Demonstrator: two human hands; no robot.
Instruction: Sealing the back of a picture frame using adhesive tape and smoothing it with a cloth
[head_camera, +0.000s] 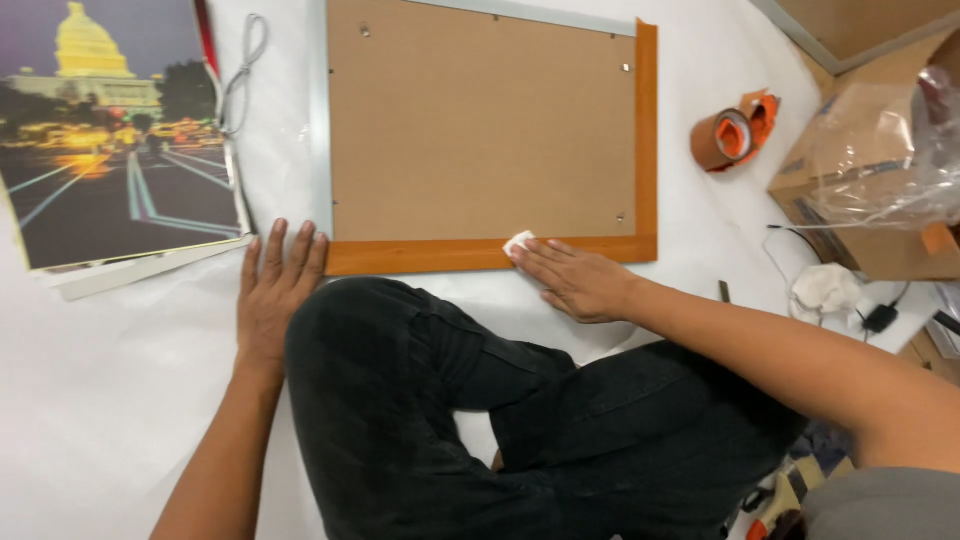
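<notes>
White pad (519, 242) under right hand (575, 280) on taped frame back (480, 130), grip flat, left hand (272, 295) flat, tape roll (722, 138) near.

Open white sheet-covered floor (110, 400) left of the flat left hand (272, 300). Hemmed in ahead by the brown-backed picture frame with orange tape edging (480, 130), on the left by the stacked night-city photo prints (110, 140). Right of the frame, clear strip up to the orange tape roll (728, 138) and plastic-covered cardboard box (870, 190). Near side blocked by black-trousered crossed legs (480, 420).
</notes>
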